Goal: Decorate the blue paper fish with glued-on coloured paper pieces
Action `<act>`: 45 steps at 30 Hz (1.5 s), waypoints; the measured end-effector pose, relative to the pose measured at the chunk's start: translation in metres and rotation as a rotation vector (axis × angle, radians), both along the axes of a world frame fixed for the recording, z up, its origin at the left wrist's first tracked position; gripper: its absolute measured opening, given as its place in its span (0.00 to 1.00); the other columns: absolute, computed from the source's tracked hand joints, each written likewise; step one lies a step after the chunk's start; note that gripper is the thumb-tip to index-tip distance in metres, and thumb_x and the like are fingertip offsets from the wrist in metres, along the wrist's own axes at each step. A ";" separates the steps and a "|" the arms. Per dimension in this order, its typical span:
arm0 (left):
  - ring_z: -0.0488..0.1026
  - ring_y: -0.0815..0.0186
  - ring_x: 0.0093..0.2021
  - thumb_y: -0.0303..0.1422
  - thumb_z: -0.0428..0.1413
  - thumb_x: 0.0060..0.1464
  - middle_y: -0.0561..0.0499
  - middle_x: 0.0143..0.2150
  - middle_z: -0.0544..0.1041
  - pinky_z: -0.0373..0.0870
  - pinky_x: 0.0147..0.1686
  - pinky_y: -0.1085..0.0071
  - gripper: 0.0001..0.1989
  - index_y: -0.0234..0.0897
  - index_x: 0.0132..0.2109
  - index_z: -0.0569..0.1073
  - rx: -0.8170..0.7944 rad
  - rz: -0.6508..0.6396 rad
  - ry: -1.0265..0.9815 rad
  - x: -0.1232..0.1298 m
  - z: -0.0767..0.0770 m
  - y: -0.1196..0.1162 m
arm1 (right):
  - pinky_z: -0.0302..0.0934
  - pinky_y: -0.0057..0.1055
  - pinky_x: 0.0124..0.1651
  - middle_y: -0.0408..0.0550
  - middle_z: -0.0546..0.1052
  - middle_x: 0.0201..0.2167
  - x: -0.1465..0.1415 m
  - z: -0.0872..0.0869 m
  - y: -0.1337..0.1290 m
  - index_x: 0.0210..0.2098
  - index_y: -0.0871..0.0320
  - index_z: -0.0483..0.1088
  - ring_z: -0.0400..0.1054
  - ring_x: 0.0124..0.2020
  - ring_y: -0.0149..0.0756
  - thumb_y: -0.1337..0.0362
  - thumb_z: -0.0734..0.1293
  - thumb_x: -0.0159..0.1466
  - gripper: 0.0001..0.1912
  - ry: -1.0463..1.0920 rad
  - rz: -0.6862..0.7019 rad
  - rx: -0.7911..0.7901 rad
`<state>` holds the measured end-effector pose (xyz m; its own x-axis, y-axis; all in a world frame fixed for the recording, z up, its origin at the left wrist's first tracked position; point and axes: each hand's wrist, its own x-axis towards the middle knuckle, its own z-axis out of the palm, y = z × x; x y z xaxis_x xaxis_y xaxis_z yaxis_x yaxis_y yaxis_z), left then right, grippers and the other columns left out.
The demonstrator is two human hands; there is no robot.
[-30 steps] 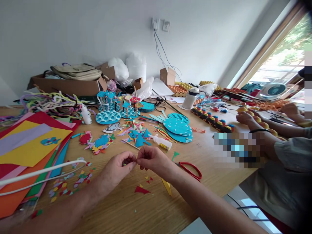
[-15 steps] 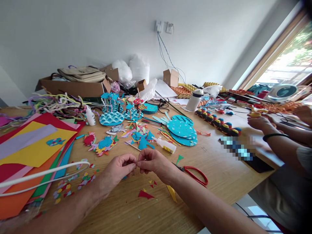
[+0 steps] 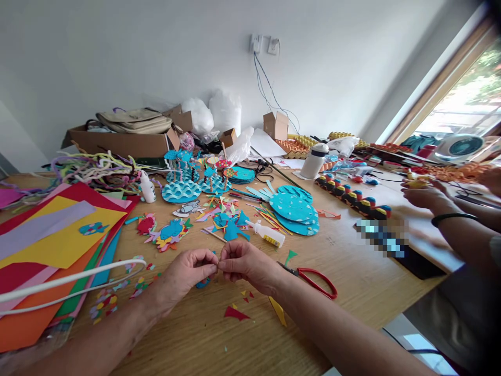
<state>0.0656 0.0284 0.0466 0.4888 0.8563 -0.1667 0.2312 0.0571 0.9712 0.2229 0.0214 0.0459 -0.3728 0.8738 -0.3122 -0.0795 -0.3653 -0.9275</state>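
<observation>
My left hand (image 3: 198, 267) and my right hand (image 3: 238, 261) meet over the table, each closed in a pinch with fingertips touching. Whatever lies between the fingertips is too small to make out. Partly hidden below my left fingers is a small blue paper piece (image 3: 203, 283) on the wood. Just beyond my hands lie a glue bottle (image 3: 270, 234) on its side and a heap of blue paper cutouts (image 3: 230, 225). Red-handled scissors (image 3: 319, 282) rest by my right forearm. Red paper scraps (image 3: 236, 313) lie nearer to me.
Coloured paper sheets (image 3: 43, 230) and a white cable loop (image 3: 97, 272) occupy the left. Blue paper discs (image 3: 295, 216) lie beyond the glue. An upright glue bottle (image 3: 147, 187) stands back left. At right, another person's hands (image 3: 425, 193) work near a painted egg-carton strip (image 3: 352, 198).
The view has shifted slightly, so the table's things sit a little further right. My hands stay pinched together, and more of the blue piece under my left fingers shows.
</observation>
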 end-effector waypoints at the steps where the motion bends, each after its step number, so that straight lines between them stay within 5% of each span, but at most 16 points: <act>1: 0.59 0.72 0.23 0.37 0.54 0.42 0.56 0.21 0.66 0.55 0.23 0.76 0.09 0.33 0.27 0.70 -0.003 0.003 -0.005 0.000 -0.001 0.000 | 0.50 0.20 0.21 0.36 0.67 0.14 0.000 0.000 0.000 0.23 0.61 0.63 0.59 0.16 0.21 0.60 0.72 0.41 0.16 -0.004 0.003 -0.003; 8: 0.59 0.72 0.22 0.37 0.53 0.42 0.57 0.21 0.64 0.57 0.23 0.75 0.10 0.34 0.28 0.68 -0.037 0.033 0.039 -0.003 -0.006 0.003 | 0.51 0.20 0.21 0.35 0.66 0.15 0.005 0.004 0.004 0.23 0.60 0.62 0.59 0.17 0.22 0.62 0.70 0.44 0.14 -0.041 -0.023 0.055; 13: 0.60 0.71 0.22 0.37 0.52 0.42 0.57 0.22 0.65 0.57 0.22 0.75 0.09 0.34 0.27 0.68 0.021 0.025 0.118 -0.004 -0.008 0.011 | 0.52 0.20 0.21 0.38 0.66 0.19 0.005 0.005 0.012 0.26 0.61 0.65 0.60 0.19 0.22 0.67 0.65 0.50 0.04 -0.329 0.067 0.278; 19: 0.60 0.71 0.22 0.35 0.52 0.42 0.56 0.21 0.65 0.55 0.21 0.76 0.08 0.34 0.26 0.70 0.122 -0.003 0.177 -0.007 -0.009 0.018 | 0.52 0.21 0.23 0.39 0.67 0.19 -0.001 0.000 0.023 0.25 0.61 0.67 0.59 0.21 0.24 0.66 0.63 0.52 0.04 -0.607 0.173 0.520; 24: 0.61 0.70 0.21 0.36 0.52 0.43 0.57 0.20 0.66 0.56 0.21 0.75 0.09 0.35 0.27 0.70 0.143 0.029 0.220 -0.013 -0.009 0.022 | 0.51 0.21 0.23 0.40 0.68 0.20 -0.005 0.002 0.033 0.25 0.61 0.69 0.59 0.22 0.24 0.66 0.61 0.53 0.06 -0.757 0.228 0.573; 36: 0.68 0.66 0.29 0.29 0.47 0.47 0.54 0.26 0.71 0.61 0.28 0.73 0.06 0.37 0.28 0.68 0.540 0.001 0.580 -0.030 -0.018 0.018 | 0.53 0.20 0.24 0.42 0.72 0.22 -0.017 -0.007 0.056 0.28 0.63 0.72 0.61 0.23 0.26 0.69 0.63 0.51 0.07 -0.877 0.395 0.554; 45: 0.69 0.65 0.34 0.25 0.48 0.48 0.51 0.32 0.72 0.64 0.34 0.72 0.06 0.37 0.32 0.68 0.702 -0.060 0.564 -0.028 -0.028 0.014 | 0.52 0.19 0.25 0.40 0.70 0.23 -0.015 0.001 0.068 0.30 0.62 0.71 0.60 0.25 0.25 0.71 0.62 0.52 0.07 -0.888 0.615 0.614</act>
